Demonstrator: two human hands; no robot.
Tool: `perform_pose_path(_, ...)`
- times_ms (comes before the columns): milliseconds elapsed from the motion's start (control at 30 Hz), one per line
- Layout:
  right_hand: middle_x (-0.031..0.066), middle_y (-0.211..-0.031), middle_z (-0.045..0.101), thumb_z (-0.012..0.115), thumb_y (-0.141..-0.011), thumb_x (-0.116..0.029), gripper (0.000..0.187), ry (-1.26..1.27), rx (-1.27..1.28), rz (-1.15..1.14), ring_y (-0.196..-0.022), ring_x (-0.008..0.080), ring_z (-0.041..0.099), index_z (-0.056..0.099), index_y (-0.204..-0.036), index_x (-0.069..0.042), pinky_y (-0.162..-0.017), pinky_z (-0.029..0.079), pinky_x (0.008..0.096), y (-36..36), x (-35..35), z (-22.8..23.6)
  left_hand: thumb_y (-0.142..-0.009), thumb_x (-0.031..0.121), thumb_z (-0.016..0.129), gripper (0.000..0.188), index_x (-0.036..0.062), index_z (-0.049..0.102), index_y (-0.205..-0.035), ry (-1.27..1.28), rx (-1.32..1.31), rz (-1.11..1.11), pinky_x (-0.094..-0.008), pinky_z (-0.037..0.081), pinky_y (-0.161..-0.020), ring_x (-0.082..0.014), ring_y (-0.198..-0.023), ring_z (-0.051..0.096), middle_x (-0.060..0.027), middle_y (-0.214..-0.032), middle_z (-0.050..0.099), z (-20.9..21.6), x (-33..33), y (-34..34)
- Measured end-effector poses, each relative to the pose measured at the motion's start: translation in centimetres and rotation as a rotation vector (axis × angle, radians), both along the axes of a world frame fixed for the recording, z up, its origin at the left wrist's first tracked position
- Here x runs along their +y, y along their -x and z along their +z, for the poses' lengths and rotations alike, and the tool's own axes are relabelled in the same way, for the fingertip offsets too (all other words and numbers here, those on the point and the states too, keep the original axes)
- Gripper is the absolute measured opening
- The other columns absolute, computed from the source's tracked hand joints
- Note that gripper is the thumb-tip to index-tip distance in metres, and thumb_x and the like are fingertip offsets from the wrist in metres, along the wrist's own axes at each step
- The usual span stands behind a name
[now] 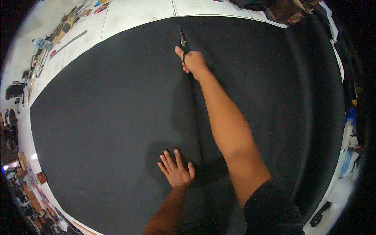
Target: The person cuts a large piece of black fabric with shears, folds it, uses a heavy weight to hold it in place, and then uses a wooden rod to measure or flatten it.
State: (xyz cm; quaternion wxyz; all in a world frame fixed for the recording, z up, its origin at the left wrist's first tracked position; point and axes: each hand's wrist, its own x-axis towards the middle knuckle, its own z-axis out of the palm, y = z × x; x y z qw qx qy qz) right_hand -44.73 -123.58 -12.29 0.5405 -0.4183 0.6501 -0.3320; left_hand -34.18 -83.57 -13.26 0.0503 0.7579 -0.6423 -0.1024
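A large sheet of black material [105,105] lies spread over a white table. My right hand [194,62] reaches to the far part of the sheet, closed round the handles of a pair of scissors [182,39]. Their blades point away from me, close to the far edge of the sheet. A dark line like a cut runs through the sheet from the scissors back toward me. Nearer me, just left of that line, my left hand [177,170] rests flat on the sheet with its fingers spread, holding nothing.
White table boards [137,9] show beyond the sheet. Along the far left lie a long metal ruler or blade [70,43], a clear plastic bottle [42,44] and assorted tools. A brown box [288,13] stands at the far right. The sheet rises in a soft fold [307,105] on the right.
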Motion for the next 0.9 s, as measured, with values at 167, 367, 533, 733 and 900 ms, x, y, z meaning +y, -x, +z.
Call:
perform_pose_path(167,0.0055,-0.06,0.055,0.074,-0.086,-0.05,0.053,0.035,-0.034,0.073,-0.047,0.0144,0.051,0.055,-0.066,-0.004,-0.044,0.04,0.0305,2.1,-6.2,-0.9,-0.088,0.045,0.053,0.07,0.0063,0.044,-0.145,-0.015,0.016,-0.003,-0.0659,0.012,-0.115,-0.0495,-0.144,0.022,-0.0301,-0.154,0.027,0.0,-0.2,1.2)
perform_pose_path(367,0.0061,-0.063,0.057,0.067,-0.09,-0.053,0.051,0.163,0.01,-0.043,-0.051,0.0144,0.055,0.054,-0.075,-0.005,-0.05,0.045,0.0305,0.2,-3.9,-1.1,-0.088,0.043,0.054,0.068,0.0078,0.045,-0.146,-0.01,0.035,0.036,-0.0649,0.013,-0.116,-0.0479,-0.145,0.022,-0.0273,-0.155,0.028,0.9,-0.1,0.8)
perform_pose_path(533,0.003,-0.064,0.054,0.062,-0.095,-0.049,0.045,0.273,-0.099,-0.125,-0.059,0.0129,0.052,0.052,-0.079,-0.008,-0.057,0.04,0.0283,1.8,6.5,1.4,-0.089,0.038,0.054,0.071,0.0051,0.037,-0.15,-0.006,0.058,0.005,-0.0634,0.011,-0.117,-0.0491,-0.146,0.017,-0.0293,-0.157,0.023,1.3,-0.6,0.9)
perform_pose_path(733,0.0155,-0.128,0.054,0.069,-0.09,-0.026,0.066,-0.006,0.207,-0.304,-0.116,0.0256,0.053,0.036,-0.14,0.002,-0.099,0.045,0.0411,11.5,47.6,1.6,-0.09,0.039,0.054,0.071,0.0067,0.035,-0.15,-0.004,0.06,0.028,-0.0624,0.01,-0.117,-0.0478,-0.146,0.018,-0.028,-0.157,0.023,1.0,-0.5,0.6)
perform_pose_path(900,0.0291,-0.13,0.049,0.068,-0.086,-0.019,0.067,-0.336,0.612,-0.253,-0.121,0.0448,0.048,0.037,-0.135,0.013,-0.107,0.035,0.0506,15.2,70.0,5.5,-0.09,0.038,0.053,0.068,0.0088,0.039,-0.15,0.106,0.016,0.014,-0.0614,0.014,-0.117,-0.0469,-0.145,0.023,-0.0264,-0.156,0.027,0.7,-0.5,1.1)
